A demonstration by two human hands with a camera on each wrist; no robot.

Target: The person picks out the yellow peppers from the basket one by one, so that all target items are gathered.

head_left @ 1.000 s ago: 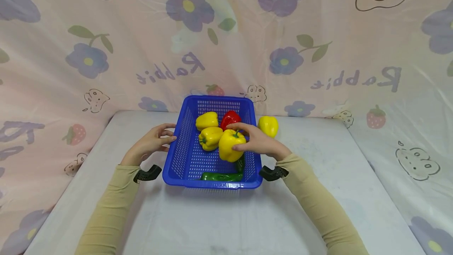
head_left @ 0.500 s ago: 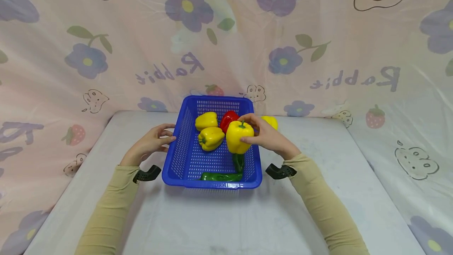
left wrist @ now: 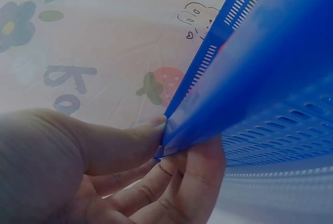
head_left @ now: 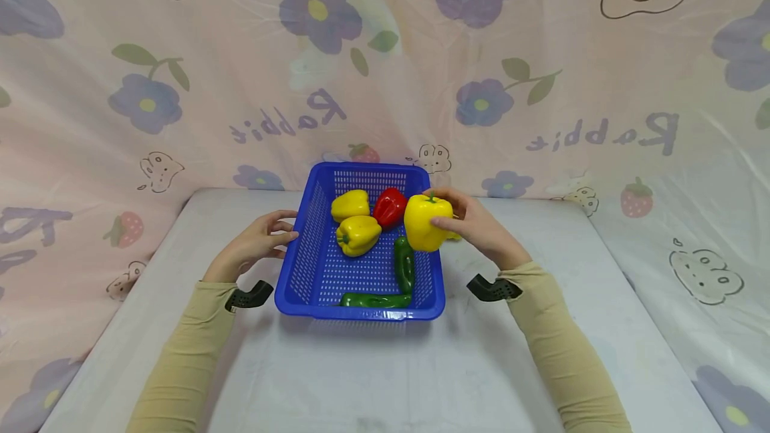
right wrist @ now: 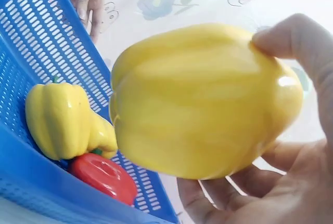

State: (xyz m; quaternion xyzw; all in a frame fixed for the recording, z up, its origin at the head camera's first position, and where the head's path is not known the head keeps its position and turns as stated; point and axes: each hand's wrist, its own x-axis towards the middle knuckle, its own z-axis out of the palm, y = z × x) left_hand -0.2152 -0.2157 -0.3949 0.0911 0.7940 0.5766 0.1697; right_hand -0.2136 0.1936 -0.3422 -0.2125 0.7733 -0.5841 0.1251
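Observation:
My right hand (head_left: 478, 227) grips a yellow bell pepper (head_left: 423, 224), held upright with its stem on top above the right rim of a blue plastic basket (head_left: 361, 313). Up close in the right wrist view, the thumb lies on one side of that pepper (right wrist: 203, 104) and the fingers curl under the other. On the left, my left hand (head_left: 260, 242) pinches the basket's rim; its thumb is on top and its fingers lie beneath in the left wrist view. Inside the basket are a yellow pepper (head_left: 351, 206), another yellow pepper (head_left: 358, 236) and a red pepper (head_left: 390, 208).
Along the basket's right side lies a green pepper (head_left: 405, 266), and a second green one (head_left: 374, 301) is by the front wall. Another yellow pepper (head_left: 454, 236) on the white table (head_left: 337, 379) is mostly hidden behind the right hand. A patterned curtain (head_left: 409, 79) rises behind.
The right hand has carried the yellow bell pepper up and to the right, from over the basket's middle to its right rim, uncovering the red and green peppers. The left hand has stayed put.

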